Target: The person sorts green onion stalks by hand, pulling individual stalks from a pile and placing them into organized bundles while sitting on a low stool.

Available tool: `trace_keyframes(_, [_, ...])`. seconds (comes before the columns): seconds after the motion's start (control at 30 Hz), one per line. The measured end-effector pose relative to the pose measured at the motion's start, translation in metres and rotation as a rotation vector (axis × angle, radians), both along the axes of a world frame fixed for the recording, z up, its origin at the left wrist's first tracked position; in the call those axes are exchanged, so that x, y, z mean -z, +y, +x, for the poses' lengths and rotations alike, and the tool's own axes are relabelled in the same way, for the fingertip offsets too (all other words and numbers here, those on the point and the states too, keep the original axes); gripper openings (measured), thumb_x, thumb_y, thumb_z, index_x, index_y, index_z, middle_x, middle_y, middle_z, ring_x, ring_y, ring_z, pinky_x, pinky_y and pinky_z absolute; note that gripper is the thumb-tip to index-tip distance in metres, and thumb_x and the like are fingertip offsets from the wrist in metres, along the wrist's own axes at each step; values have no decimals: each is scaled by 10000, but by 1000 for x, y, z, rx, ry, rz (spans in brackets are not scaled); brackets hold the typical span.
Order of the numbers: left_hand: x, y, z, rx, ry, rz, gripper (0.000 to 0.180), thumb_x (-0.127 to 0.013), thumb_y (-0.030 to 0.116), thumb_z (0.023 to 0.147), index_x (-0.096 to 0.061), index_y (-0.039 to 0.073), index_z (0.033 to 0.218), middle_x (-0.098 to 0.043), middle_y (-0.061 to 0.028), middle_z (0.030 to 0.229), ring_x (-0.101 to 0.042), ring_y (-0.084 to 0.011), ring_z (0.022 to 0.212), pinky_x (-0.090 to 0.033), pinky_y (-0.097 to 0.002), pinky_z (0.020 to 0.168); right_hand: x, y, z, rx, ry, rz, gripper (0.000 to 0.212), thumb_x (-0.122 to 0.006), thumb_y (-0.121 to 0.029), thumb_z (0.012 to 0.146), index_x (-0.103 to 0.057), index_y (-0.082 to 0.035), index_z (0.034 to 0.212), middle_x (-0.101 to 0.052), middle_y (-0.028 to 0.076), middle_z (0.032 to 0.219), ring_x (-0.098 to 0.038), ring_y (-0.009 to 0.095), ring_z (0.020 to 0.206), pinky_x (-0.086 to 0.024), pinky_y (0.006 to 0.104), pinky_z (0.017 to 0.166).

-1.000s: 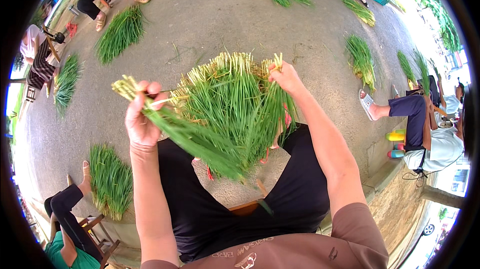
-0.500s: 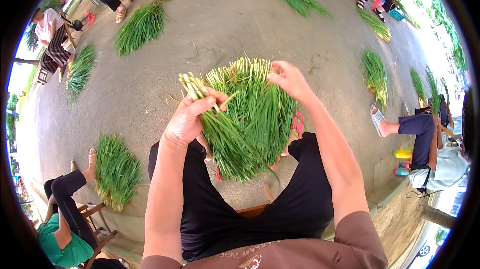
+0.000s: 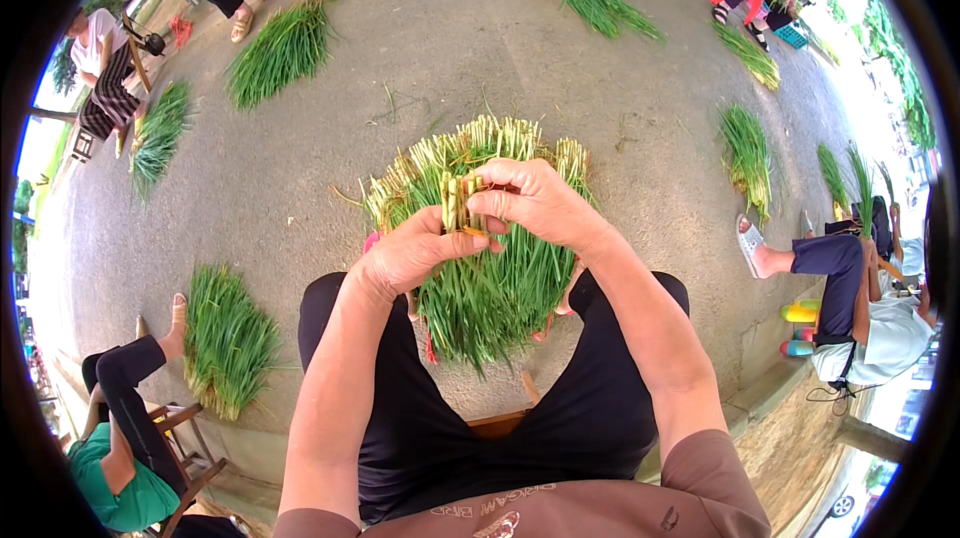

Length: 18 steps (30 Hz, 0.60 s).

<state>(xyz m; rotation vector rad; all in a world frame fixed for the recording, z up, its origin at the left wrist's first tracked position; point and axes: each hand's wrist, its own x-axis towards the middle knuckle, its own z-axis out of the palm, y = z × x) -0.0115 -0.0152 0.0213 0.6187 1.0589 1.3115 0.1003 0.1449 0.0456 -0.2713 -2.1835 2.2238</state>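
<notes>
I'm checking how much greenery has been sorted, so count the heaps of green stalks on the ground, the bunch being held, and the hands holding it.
Green stalk heaps on the pavement: 10
Small bunch of pale stalk ends: 1
Hands gripping it, left and right: 2
Total: 13

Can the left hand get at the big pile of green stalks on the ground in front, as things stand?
Probably yes. The left hand hovers right above the pile of green stalks, between the knees, with nothing between them. But it is pinching a small bunch of stalks together with the right hand, so it is occupied.
</notes>
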Motion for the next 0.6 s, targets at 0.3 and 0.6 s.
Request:
trace_keyframes(0.3, [7,4,3,181,86,-77,402,-667,209,858,-540,28,1193,-597,-41,1113,-554,-156,1060,-416,-301,936,-2,-1,1,-155,-66,35,162,-658,-144,859,-620,-37,974,-596,-4,785,-542,53,651,-457,216,569])
trace_keyframes(0.6, [6,0,-22,-684,513,73,354,-629,220,890,-532,67,1194,-594,-12,1029,-550,-120,984,-426,-284,871,-12,19,11,545,397,510,70,-632,-85,858,-628,-60,923,-543,42,865,-557,113,741,-471,252,660])
